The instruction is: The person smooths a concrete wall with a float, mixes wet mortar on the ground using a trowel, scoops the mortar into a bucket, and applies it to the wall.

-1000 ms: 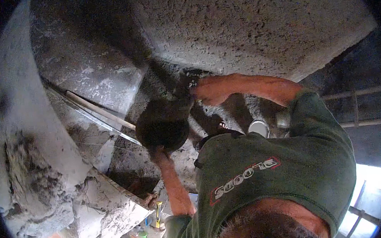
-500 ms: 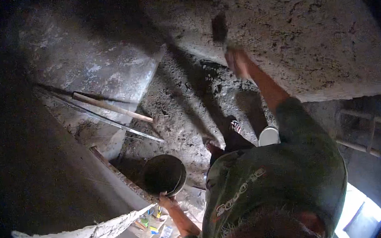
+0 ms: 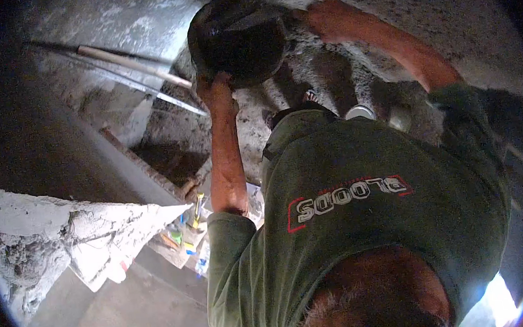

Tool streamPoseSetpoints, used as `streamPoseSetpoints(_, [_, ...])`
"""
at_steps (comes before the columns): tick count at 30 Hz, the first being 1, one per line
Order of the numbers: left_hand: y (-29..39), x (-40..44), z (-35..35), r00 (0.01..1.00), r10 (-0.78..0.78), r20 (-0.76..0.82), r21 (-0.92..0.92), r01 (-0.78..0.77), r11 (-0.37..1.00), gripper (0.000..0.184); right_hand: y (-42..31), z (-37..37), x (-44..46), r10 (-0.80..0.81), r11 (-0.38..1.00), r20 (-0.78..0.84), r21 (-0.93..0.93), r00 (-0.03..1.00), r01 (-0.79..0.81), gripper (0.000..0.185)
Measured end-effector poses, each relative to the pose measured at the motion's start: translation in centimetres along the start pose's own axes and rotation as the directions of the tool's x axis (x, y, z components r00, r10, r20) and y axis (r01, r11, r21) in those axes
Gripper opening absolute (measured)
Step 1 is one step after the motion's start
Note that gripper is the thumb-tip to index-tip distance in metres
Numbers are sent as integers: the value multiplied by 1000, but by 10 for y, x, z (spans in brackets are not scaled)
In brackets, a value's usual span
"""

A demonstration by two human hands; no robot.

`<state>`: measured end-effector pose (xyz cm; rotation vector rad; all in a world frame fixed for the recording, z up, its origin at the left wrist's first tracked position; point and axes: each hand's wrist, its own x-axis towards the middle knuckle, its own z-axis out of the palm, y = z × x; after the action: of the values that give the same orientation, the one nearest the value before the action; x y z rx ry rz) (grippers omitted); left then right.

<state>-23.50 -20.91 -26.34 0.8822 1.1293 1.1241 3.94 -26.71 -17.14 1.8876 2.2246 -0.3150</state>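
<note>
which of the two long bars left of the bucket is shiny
The thin metal strip, the lower one in the picture, glints silver; the upper one, a thicker wooden pole, is dull tan.

Across my green shirt (image 3: 365, 152) I can read one word, "BLOODS" (image 3: 351, 200), in pale, outlined block capitals, upside down in this view. Red corner brackets (image 3: 289, 218) frame it, and beside the letters runs a thin red line of print (image 3: 344, 186), too small to make out.
</note>
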Motion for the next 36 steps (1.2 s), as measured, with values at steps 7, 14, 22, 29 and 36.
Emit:
streamPoseSetpoints(7, [27, -18, 70, 913, 171, 369, 16, -191, 982, 48, -41, 16, -5, -113, 967, -311, -252, 944, 33, 12])
streamPoseSetpoints(14, [5, -24, 90, 843, 265, 469, 243, -411, 878, 47, -13, 15, -49, 130, 968, -394, -149, 910, -202, 14])
streamPoseSetpoints(22, [18, -33, 120, 800, 233, 553, 346, -474, 809, 42, -4, -13, -123, 401, 916, -174, 41, 899, -400, 24])
streamPoseSetpoints(29, [-17, -31, 160, 665, 359, 655, 156, -584, 797, 42, 6, 73, -157, 708, 601, 88, 445, 701, -664, 25])
streamPoseSetpoints(36, [-41, -48, 193, 598, 200, 776, 173, -507, 845, 37, 4, 50, -182, 806, 579, -65, 290, 588, -762, 22])
